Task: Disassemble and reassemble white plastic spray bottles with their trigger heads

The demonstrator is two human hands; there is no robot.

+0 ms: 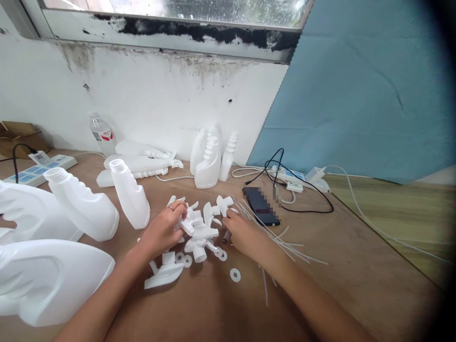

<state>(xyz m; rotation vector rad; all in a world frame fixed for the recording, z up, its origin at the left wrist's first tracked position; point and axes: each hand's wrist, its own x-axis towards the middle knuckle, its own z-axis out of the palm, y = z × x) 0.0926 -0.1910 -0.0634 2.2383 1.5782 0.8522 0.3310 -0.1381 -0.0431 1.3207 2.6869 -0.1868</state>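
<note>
My left hand (166, 230) is closed, with its fingers curled round a white plastic spray head (187, 226) at the edge of a loose pile. Across the pile, my right hand (242, 232) has its fingers drawn together beside another white spray head (223, 205); what they grip is hidden. A short dark cylinder (226, 236) shows just under those fingers. More spray-head parts (204, 232) lie jumbled between my hands. One curved white piece (164, 275) rests nearer me. Flat white ring washers (235, 275) lie on the table, and thin white tubes (285, 247) fan out under my right forearm.
White spray bottles (131, 199) stand and lie on the left, with others (208, 164) by the wall. A dark phone (261, 209), black cable (313, 211) and power strip (302, 178) sit at the right. Behind are a clear bottle (103, 135) and cardboard box (21, 137).
</note>
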